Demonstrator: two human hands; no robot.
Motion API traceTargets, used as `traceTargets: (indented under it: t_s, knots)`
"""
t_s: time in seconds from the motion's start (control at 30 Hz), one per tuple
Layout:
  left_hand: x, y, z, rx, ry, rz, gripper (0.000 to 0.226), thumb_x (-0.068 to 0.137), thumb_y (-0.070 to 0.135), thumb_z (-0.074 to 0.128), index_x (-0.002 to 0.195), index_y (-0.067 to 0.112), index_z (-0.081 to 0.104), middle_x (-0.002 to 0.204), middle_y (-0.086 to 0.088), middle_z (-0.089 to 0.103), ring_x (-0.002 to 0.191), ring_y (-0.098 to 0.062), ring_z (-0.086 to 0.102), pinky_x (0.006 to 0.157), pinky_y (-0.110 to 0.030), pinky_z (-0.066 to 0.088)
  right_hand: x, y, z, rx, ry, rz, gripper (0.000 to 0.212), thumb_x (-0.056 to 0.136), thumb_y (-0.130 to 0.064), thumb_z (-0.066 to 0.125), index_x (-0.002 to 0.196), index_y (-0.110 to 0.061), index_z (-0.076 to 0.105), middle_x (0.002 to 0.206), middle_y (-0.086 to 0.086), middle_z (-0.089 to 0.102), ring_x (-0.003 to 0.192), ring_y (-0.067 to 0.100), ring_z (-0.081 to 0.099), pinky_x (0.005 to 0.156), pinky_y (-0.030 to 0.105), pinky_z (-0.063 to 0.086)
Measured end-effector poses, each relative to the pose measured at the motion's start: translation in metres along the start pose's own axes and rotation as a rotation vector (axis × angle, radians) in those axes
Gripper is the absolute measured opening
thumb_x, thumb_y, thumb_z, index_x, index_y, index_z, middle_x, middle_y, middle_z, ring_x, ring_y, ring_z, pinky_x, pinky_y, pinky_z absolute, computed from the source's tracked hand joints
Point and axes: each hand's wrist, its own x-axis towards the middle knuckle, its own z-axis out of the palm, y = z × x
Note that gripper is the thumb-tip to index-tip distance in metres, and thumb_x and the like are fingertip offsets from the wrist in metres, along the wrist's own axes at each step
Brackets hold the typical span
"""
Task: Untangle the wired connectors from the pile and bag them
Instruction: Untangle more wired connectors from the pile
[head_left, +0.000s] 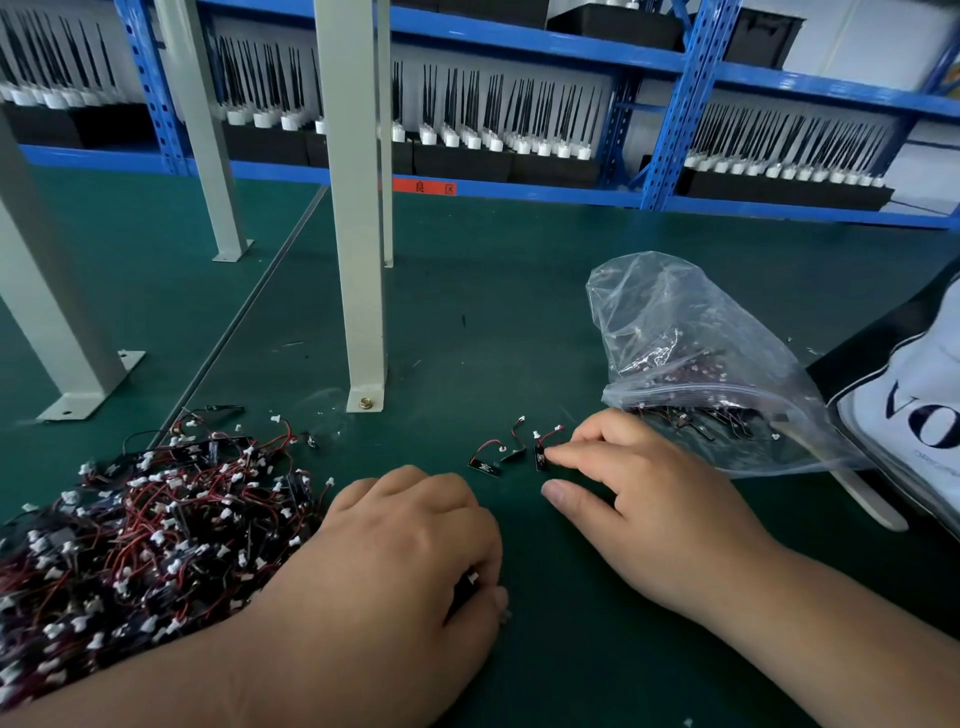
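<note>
A tangled pile of wired connectors (135, 535), red and black wires with white plugs, lies at the left on the green mat. My left hand (405, 551) rests beside the pile, fingers curled over a connector whose white plug shows under the fingertips. Three loose connectors lie in the middle: one (485, 460), a second (514, 441), and a third (543, 449) that my right hand (639, 493) touches with a fingertip. A clear zip bag (691, 358) holding several connectors lies open just right of that hand.
Grey metal posts (358, 234) bolted to the mat stand behind the work spot. Blue shelving (519, 192) with trays of black antennas runs along the back. A white and black printed bag (914, 415) sits at the right edge.
</note>
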Motion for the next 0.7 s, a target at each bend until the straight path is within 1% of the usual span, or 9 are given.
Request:
traceTargets:
  t_s: [0.1,0.17,0.27,0.37,0.47,0.53,0.6,0.67,0.7]
  knots:
    - [-0.001,0.002,-0.001,0.007,0.015,-0.019,0.025,0.071,0.061,0.047,0.077,0.037,0.051,0.081,0.022,0.048,0.083,-0.001,0.046,0.081,-0.024,0.038,0.000,-0.002,-0.002,0.057,0.065,0.045,0.037,0.087,-0.058,0.048,0.109,-0.037,0.068,0.107,-0.024,0.051,0.089,0.003,0.055,0.073,0.032,0.051]
    - [-0.003,0.003,-0.002,-0.008,0.013,-0.023,0.020,0.066,0.056,0.052,0.076,0.038,0.051,0.081,0.022,0.048,0.083,-0.002,0.047,0.081,-0.025,0.038,0.000,-0.002,-0.002,0.061,0.085,0.074,0.028,0.090,-0.050,0.055,0.104,-0.033,0.071,0.103,-0.022,0.053,0.085,0.003,0.055,0.073,0.033,0.051]
    - [-0.003,0.003,-0.003,-0.010,-0.002,-0.019,0.015,0.062,0.046,0.049,0.074,0.038,0.051,0.080,0.022,0.048,0.081,-0.002,0.046,0.079,-0.024,0.038,0.000,-0.002,-0.001,0.018,0.069,0.086,0.025,0.092,-0.046,0.057,0.105,-0.031,0.071,0.105,-0.021,0.053,0.090,0.004,0.055,0.075,0.034,0.052]
    - [-0.002,0.003,-0.003,-0.001,0.014,-0.012,0.011,0.065,0.045,0.048,0.073,0.037,0.051,0.080,0.022,0.049,0.080,-0.002,0.047,0.078,-0.023,0.040,0.001,0.000,0.001,-0.017,0.052,0.091,0.029,0.093,-0.048,0.054,0.107,-0.029,0.070,0.107,-0.021,0.051,0.093,0.004,0.054,0.076,0.034,0.052]
    - [-0.002,0.003,-0.002,-0.009,0.028,-0.025,0.009,0.072,0.046,0.052,0.074,0.037,0.050,0.081,0.022,0.049,0.082,-0.001,0.047,0.078,-0.022,0.039,0.001,0.000,0.002,0.003,0.093,0.052,0.025,0.093,-0.045,0.056,0.108,-0.030,0.070,0.105,-0.020,0.051,0.086,0.003,0.052,0.074,0.033,0.051]
    - [-0.001,0.002,-0.001,-0.023,0.043,-0.035,0.010,0.077,0.046,0.053,0.077,0.037,0.048,0.080,0.022,0.049,0.082,0.000,0.045,0.079,-0.022,0.037,0.001,-0.002,0.000,0.094,0.177,-0.020,0.020,0.094,-0.039,0.059,0.106,-0.030,0.072,0.100,-0.018,0.055,0.075,0.002,0.050,0.070,0.033,0.051]
    - [0.000,0.001,-0.002,-0.064,0.064,-0.046,0.012,0.081,0.047,0.053,0.081,0.038,0.044,0.078,0.023,0.048,0.081,0.001,0.044,0.078,-0.019,0.035,-0.002,-0.006,-0.005,0.226,0.224,-0.190,0.024,0.096,-0.040,0.056,0.101,-0.024,0.074,0.094,-0.014,0.060,0.073,0.005,0.054,0.067,0.036,0.051]
    - [0.001,0.000,-0.003,-0.123,0.088,-0.058,0.015,0.086,0.042,0.058,0.084,0.038,0.043,0.076,0.022,0.049,0.080,0.002,0.045,0.072,-0.017,0.033,-0.007,-0.013,-0.010,0.339,0.132,-0.404,0.038,0.100,-0.047,0.049,0.101,-0.018,0.073,0.090,-0.006,0.060,0.076,0.012,0.058,0.065,0.037,0.050]
    - [0.001,0.001,-0.004,-0.149,0.098,-0.064,0.017,0.086,0.039,0.061,0.085,0.038,0.043,0.078,0.021,0.051,0.080,0.001,0.046,0.068,-0.018,0.032,-0.011,-0.017,-0.011,0.373,0.070,-0.466,0.043,0.100,-0.051,0.046,0.102,-0.017,0.072,0.088,-0.005,0.059,0.075,0.013,0.057,0.063,0.037,0.049]
